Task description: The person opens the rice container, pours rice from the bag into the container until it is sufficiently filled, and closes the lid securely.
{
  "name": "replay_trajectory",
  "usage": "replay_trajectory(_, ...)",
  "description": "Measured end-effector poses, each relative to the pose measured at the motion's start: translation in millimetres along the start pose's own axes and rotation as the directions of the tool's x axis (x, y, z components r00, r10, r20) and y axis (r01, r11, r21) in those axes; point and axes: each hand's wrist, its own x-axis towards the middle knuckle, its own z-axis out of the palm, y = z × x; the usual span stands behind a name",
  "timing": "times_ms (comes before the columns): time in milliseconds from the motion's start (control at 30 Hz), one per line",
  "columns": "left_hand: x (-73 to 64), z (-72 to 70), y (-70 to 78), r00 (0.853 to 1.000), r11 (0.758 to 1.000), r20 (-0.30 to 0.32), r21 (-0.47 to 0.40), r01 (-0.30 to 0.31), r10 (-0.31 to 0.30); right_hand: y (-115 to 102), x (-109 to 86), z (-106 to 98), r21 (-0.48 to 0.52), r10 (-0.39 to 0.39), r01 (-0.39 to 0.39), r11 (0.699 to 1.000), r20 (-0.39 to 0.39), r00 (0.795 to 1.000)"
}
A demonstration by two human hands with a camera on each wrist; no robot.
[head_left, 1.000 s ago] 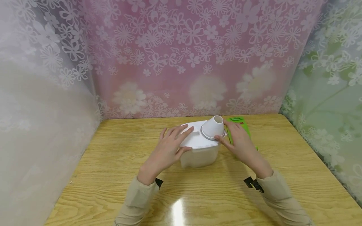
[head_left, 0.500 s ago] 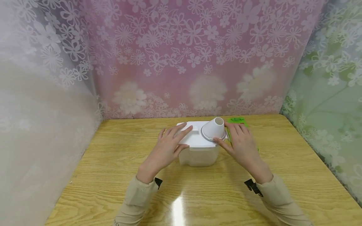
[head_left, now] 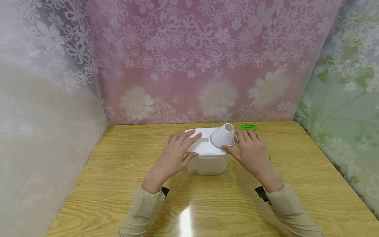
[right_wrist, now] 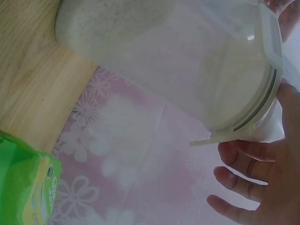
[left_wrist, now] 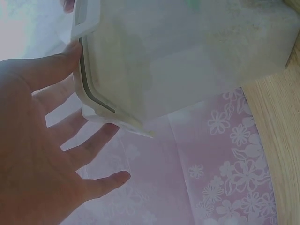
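A translucent storage container (head_left: 208, 166) stands on the table under a white lid (head_left: 204, 149). On the lid's right end sits a tapered white cup (head_left: 222, 135), narrow end up, next to a small raised handle (head_left: 203, 138). My left hand (head_left: 170, 156) grips the lid's left end, thumb at the near edge and fingers spread over the top. My right hand (head_left: 256, 156) grips the right end, thumb by the cup's base and fingertips at the far edge (right_wrist: 229, 149). Pale, grain-like contents (right_wrist: 112, 18) lie low inside the container.
A green packet (head_left: 249, 126) lies behind my right hand, mostly hidden by it; the right wrist view shows its printed side (right_wrist: 28, 187). The wooden table (head_left: 118, 161) ends at floral curtains (head_left: 189, 82) at the back and sides.
The container has turned slightly, so its front faces me more squarely. My right hand has shifted a little and covers more of the green packet. My left hand keeps its hold.
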Motion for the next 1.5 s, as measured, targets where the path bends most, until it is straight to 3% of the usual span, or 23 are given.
replay_trajectory(133,-0.4,-1.4,-0.6,1.0,1.0,-0.013,-0.004,0.003,-0.003,0,-0.4,0,0.039,-0.001,0.001,0.999,0.022,1.0)
replay_trajectory(233,-1.3,-3.9,-2.2,0.997,1.0,-0.071,0.008,0.024,-0.023,1,-1.2,1,0.051,-0.004,0.003,0.999,0.024,1.0)
replay_trajectory(433,-6.7,-10.0,-6.2,0.969,0.988,-0.203,0.037,0.153,-0.143,1,-2.0,2,0.058,-0.001,-0.001,0.998,0.03,1.0)
replay_trajectory(667,-19.5,-4.5,-13.7,0.941,0.955,-0.222,0.095,0.281,-0.255,0,-1.4,1,0.056,0.002,-0.004,0.998,0.033,0.999)
replay_trajectory(800,-23.6,5.3,-14.0,0.937,0.932,-0.217,0.177,0.315,-0.275,-1,-1.6,0,0.047,0.001,-0.003,0.999,0.035,0.999)
replay_trajectory(1067,-14.4,22.3,-1.1,0.942,0.915,-0.137,0.23,0.332,-0.308,-3,-0.6,-1,0.027,-0.008,0.008,1.0,0.023,1.0)
replay_trajectory(1200,-9.3,26.7,1.8,0.941,0.907,-0.128,0.254,0.336,-0.313,-3,-1.4,-1,0.018,-0.008,0.008,1.0,0.024,1.0)
replay_trajectory(1333,-7.4,29.8,2.0,0.947,0.921,-0.137,0.23,0.316,-0.291,-3,-2.2,0,0.014,-0.005,0.005,1.0,0.02,1.0)
replay_trajectory(1500,-6.5,33.0,0.7,0.956,0.94,-0.2,0.22,0.259,-0.216,-2,-0.8,-1,0.017,-0.009,0.009,1.0,0.015,1.0)
